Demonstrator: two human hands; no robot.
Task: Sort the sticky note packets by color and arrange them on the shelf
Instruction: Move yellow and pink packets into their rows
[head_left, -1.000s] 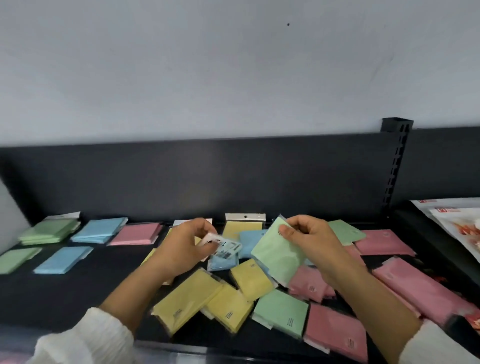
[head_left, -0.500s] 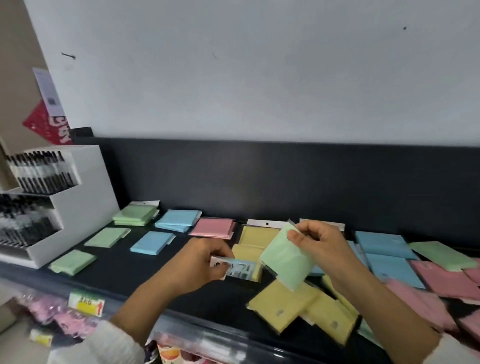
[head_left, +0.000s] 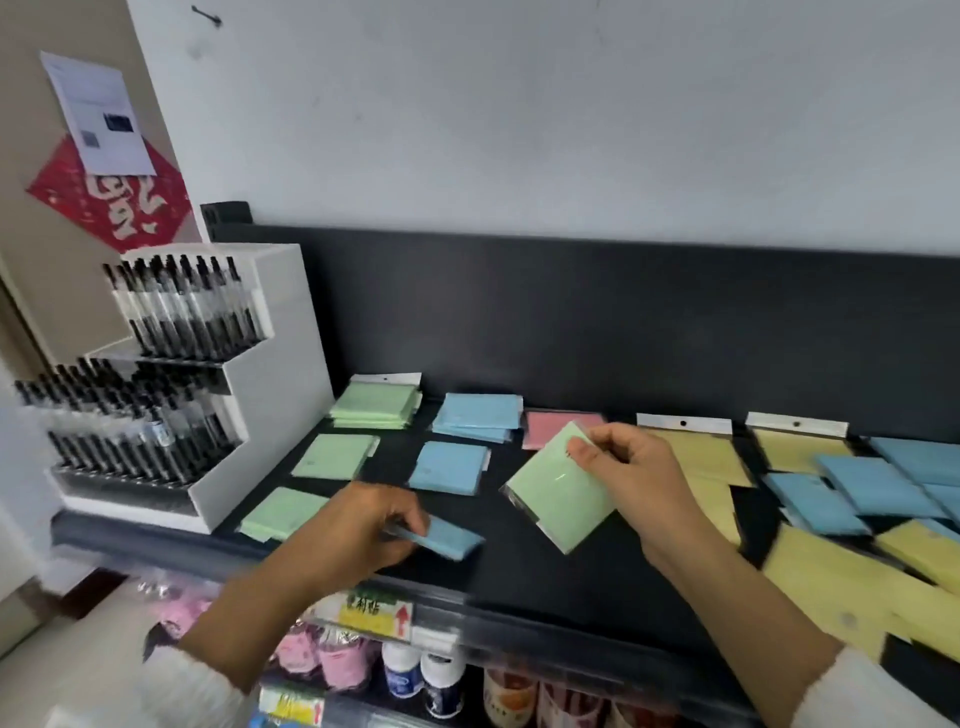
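My left hand (head_left: 358, 530) grips a blue packet (head_left: 449, 538) low over the black shelf (head_left: 561, 577), near its front edge. My right hand (head_left: 631, 473) pinches a green packet (head_left: 561, 488) by its top corner, held tilted above the shelf. On the left lie sorted packets: a green stack (head_left: 374, 405) at the back with two single green ones (head_left: 335, 456) in front, a blue stack (head_left: 478, 415) with a single blue one (head_left: 449, 466), and a pink packet (head_left: 545, 431) partly behind the held green one. Unsorted yellow packets (head_left: 841, 582) and blue packets (head_left: 872, 488) crowd the right.
A white tiered pen display (head_left: 208, 395) stands at the shelf's left end. The dark back panel (head_left: 571, 322) closes the rear. Below the front edge sit price labels (head_left: 374, 616) and bottles (head_left: 421, 675) on a lower shelf.
The view has swung left toward the sorted packets. My left hand has dropped with the blue packet to the shelf's front; my right hand carried the green packet leftward.
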